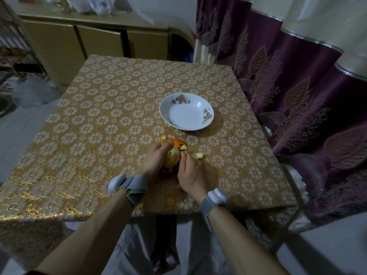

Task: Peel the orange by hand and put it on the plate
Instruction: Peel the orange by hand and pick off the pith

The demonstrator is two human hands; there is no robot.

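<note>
The orange is held just above the near middle of the worktop, and from where I stand most of it looks bare: the side turned up is pale, pithy flesh. A cap of bright skin is still attached at its far end, with a torn flap curling off toward the right.

The left hand grips the fruit, its fingers curled over the top. The right hand is hard against the orange on the other side, thumb set at the edge of that torn flap. Its other fingers are tucked underneath, so I judge it is pinching the skin to pull it, though I cannot see the pinch itself.

Two loose peel scraps lie on the worktop, one just beside the right hand, a smaller one just beyond the left.

The plate, white with pink flowers on its rim, stands further back and to the right, with no fruit on it.

So I would say the peeling is well past halfway. The last cap has to come off, then the fruit goes onto the plate.
</note>
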